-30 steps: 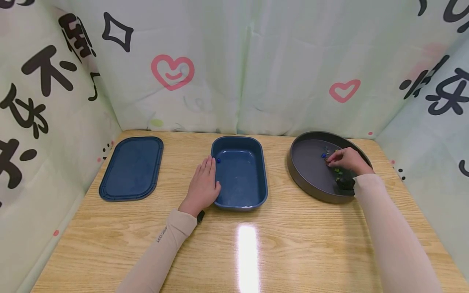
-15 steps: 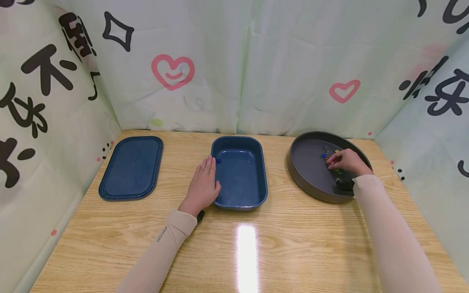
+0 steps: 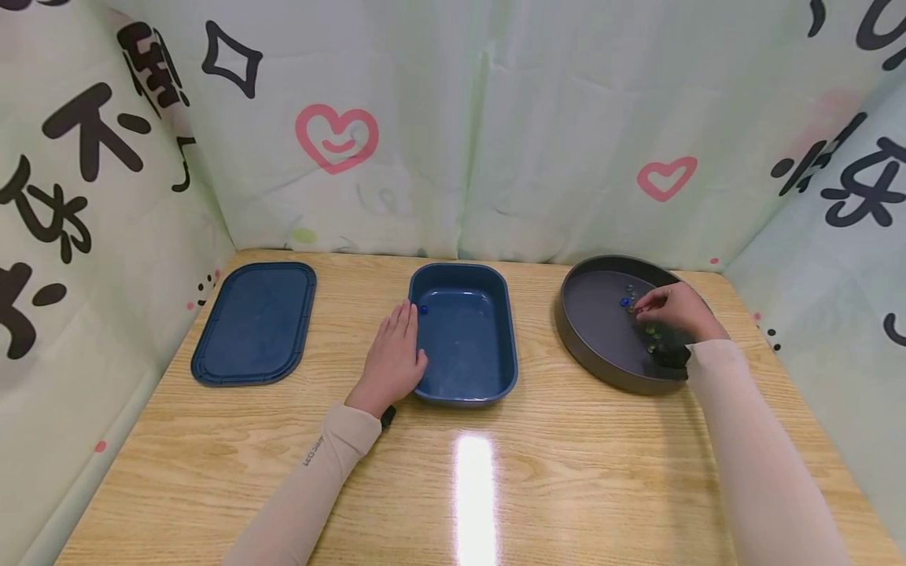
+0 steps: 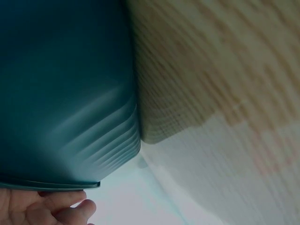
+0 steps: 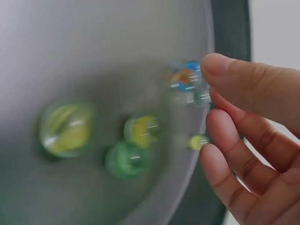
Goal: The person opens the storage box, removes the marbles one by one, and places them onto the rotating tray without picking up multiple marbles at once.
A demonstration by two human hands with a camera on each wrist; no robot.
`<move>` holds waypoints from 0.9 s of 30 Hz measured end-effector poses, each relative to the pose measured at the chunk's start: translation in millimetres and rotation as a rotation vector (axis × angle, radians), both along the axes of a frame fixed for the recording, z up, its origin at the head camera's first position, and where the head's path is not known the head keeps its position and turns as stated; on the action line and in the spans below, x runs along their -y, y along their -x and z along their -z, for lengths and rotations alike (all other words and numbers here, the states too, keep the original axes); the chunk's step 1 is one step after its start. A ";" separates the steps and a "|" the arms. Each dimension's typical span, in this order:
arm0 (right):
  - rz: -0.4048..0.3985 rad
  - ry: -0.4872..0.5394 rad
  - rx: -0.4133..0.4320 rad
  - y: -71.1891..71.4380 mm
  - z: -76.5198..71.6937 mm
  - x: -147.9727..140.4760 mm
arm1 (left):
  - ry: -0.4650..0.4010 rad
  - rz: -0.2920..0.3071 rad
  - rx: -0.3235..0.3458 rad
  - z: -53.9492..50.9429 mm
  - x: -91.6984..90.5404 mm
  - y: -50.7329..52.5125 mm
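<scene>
The left hand (image 3: 389, 358) lies with straight fingers along the left rim of a blue rectangular box (image 3: 510, 346). Its fingertips (image 4: 61, 199) touch that rim in the left wrist view. One dark blue marble (image 3: 424, 310) sits inside the box near those fingers. Over a round dark pan (image 3: 602, 362), the right hand (image 3: 679, 308) has its thumb and bent index finger close together. Just beyond their tips lie a blue-and-orange marble (image 5: 186, 76) and a clear marble (image 5: 200, 96). Whether anything is pinched between them is unclear.
Yellow marbles (image 5: 67, 129) and a green marble (image 5: 125, 160) lie in the pan near the right hand. A flat blue lid (image 3: 255, 326) rests at the left of the wooden table (image 3: 566, 472). Printed curtains (image 3: 552, 118) enclose the back and sides.
The right hand holds nearly still at first, then shifts slightly to the right and blurs. The left hand and the box stay in place.
</scene>
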State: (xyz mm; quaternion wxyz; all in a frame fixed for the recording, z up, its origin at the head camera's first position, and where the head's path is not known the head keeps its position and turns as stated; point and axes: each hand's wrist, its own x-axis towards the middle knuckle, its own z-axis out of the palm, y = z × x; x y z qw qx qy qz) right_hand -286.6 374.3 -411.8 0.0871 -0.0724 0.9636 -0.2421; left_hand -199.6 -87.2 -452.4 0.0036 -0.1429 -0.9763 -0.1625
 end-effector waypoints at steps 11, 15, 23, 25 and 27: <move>0.069 0.038 -0.089 -9.5 -24.7 12.1 | 0.012 0.001 -0.001 2.2 0.0 1.2; 0.095 0.059 -0.106 -15.2 -35.4 20.3 | 0.005 0.003 -0.004 2.2 0.1 0.9; 0.102 0.102 -0.154 -26.1 -59.2 45.7 | 0.010 0.001 -0.005 2.1 -0.2 0.5; 0.106 0.122 -0.167 -29.3 -65.3 53.7 | 0.010 -0.001 0.000 1.9 -0.3 0.4; 0.102 0.148 -0.189 -32.4 -71.0 61.5 | 0.008 -0.003 0.006 1.8 -0.5 0.3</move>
